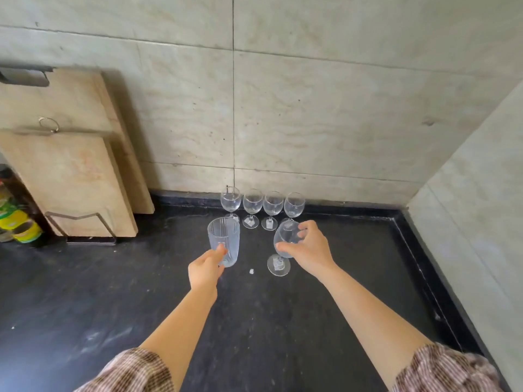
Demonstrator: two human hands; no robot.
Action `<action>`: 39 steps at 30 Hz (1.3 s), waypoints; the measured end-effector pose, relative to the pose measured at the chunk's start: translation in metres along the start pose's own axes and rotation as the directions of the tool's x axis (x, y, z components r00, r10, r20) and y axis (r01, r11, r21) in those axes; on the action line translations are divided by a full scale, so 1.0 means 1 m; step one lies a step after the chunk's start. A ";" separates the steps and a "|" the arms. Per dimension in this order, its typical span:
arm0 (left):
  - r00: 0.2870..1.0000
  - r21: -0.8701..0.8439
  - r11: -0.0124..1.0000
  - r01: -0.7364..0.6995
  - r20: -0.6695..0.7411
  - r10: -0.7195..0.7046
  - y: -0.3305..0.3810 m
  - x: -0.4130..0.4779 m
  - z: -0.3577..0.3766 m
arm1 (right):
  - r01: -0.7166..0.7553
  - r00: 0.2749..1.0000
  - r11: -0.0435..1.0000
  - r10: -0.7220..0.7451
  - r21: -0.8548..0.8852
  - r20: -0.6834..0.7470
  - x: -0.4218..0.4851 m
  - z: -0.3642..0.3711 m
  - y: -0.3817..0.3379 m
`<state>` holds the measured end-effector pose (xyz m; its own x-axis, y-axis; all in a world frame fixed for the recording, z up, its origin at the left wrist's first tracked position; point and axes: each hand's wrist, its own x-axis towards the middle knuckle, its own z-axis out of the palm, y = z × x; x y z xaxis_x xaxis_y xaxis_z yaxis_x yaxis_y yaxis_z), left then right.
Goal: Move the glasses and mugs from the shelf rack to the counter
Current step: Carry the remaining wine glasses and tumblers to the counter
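Observation:
My left hand (204, 269) grips a clear ribbed tumbler (223, 240) near its base, upright over the black counter (254, 321). My right hand (311, 250) is wrapped around the bowl of a stemmed wine glass (284, 239), whose foot (278, 265) is at or just above the counter. Behind them several wine glasses (252, 206) stand in a row against the back wall. The shelf rack is out of view.
Two wooden cutting boards (70, 176) lean in a metal holder at the left. Jars with yellow-green labels (17, 222) sit at the far left edge. Tiled walls close the back and right side. A small white speck (251, 271) lies between my hands.

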<state>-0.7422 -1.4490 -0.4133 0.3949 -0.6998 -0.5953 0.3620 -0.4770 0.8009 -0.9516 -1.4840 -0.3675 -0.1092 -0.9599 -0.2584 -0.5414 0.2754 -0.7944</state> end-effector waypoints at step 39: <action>0.988 0.214 0.976 -0.043 -0.136 0.074 -0.021 0.053 0.033 | -0.099 0.987 0.980 0.075 -0.174 -0.140 0.156 -0.052 0.025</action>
<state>-0.7564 -1.4941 -0.4595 0.5316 -0.6542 -0.5380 0.1555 -0.5489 0.8213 -1.0251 -1.6293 -0.3988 -0.2648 -0.9345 -0.2380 -0.6647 0.3557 -0.6570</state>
